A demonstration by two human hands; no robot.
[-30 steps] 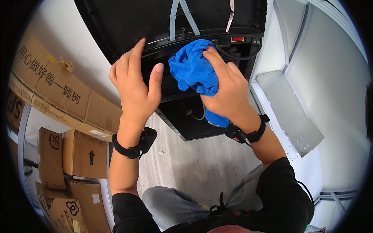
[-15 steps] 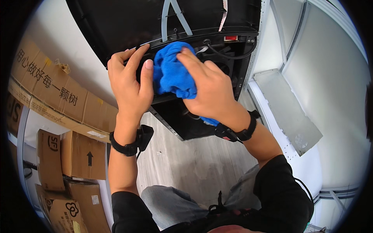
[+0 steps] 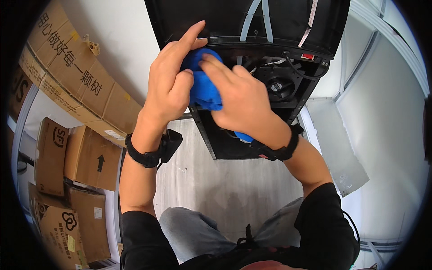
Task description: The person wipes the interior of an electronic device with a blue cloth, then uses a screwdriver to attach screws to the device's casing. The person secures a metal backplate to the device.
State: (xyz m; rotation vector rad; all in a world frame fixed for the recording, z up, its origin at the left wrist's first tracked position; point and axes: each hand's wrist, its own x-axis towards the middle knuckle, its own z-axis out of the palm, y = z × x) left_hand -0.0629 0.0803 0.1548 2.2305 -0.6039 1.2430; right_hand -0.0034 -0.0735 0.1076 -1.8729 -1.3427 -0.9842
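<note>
Bunched against the left edge of an open black machine cabinet [image 3: 207,139] is a blue cloth [image 3: 206,92]. My right hand [image 3: 247,99] grips it, fingers pressed into the fabric, and a blue end shows below the palm. My left hand [image 3: 168,81] is just left of the cloth at the cabinet's corner. Its index finger is stretched out and its thumb lies against the cloth; the other fingers are partly hidden. Inside the cabinet, right of my right hand, are a black fan [image 3: 281,87] and wires. A red switch [image 3: 308,56] sits on the rim at the upper right.
Beyond the opening rises a black panel [image 3: 202,13] with pale tubes [image 3: 250,20]. Cardboard boxes [image 3: 94,157] are stacked at the left. A grey metal plate [image 3: 337,144] leans at the right. Below the cabinet is pale wood-look flooring [image 3: 193,189].
The cabinet has shifted rightward in view, uncovering the fan. Both hands and the cloth are now at its left edge. My left index finger points farther up.
</note>
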